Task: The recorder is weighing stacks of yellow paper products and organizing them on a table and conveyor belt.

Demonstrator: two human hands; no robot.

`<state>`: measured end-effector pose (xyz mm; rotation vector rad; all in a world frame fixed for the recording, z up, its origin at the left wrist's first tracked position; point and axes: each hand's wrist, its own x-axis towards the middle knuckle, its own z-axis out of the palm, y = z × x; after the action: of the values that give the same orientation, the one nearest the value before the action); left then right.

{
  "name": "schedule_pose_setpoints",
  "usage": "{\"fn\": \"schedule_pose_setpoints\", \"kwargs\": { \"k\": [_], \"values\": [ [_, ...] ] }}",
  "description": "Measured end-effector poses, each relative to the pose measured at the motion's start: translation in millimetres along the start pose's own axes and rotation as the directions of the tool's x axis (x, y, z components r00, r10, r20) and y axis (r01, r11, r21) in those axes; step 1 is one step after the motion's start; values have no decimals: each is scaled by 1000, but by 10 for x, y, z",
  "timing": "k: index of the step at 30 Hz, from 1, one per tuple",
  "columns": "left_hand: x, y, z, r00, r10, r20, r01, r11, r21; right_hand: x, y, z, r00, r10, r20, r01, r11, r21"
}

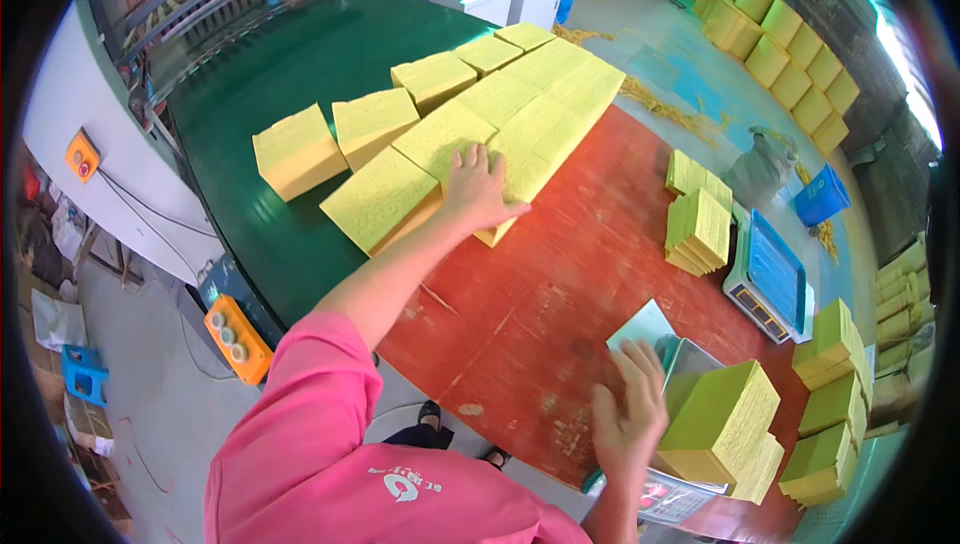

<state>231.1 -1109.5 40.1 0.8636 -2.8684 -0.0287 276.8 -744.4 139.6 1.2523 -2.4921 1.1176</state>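
My left hand (475, 191) lies with fingers spread on the near end of a group of yellow paper stacks (500, 94), pressed together in rows where the green conveyor belt (250, 54) meets the red tabletop (560, 274). Its fingertips touch the top of one stack, and the thumb points right. My right hand (632, 409) is raised at the lower right with fingers apart, slightly blurred, and nothing shows in it. Just right of that hand, a yellow paper stack (720, 419) rests on a tabletop scale (672, 494), partly hidden by the hand.
Farther right stand a second scale with a blue pan (775, 269), some smaller yellow stacks (698, 229) and more stacks (830, 409) at the edge. An orange button box (238, 339) hangs by the belt. Beyond are a blue bucket (822, 196) and yellow rolls (780, 64).
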Motion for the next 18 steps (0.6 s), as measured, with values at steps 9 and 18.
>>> {"fn": "schedule_pose_setpoints", "kwargs": {
  "k": [9, 18],
  "values": [
    [-296, 45, 205, 926, 238, -294, -309, 923, -227, 2177, 127, 1871, 933, -358, 39, 354, 932, 79],
    [-1641, 151, -282, 674, 732, -100, -677, 558, -480, 1035, 614, 1305, 715, -18, 699, -114, 983, 143]
  ]
}}
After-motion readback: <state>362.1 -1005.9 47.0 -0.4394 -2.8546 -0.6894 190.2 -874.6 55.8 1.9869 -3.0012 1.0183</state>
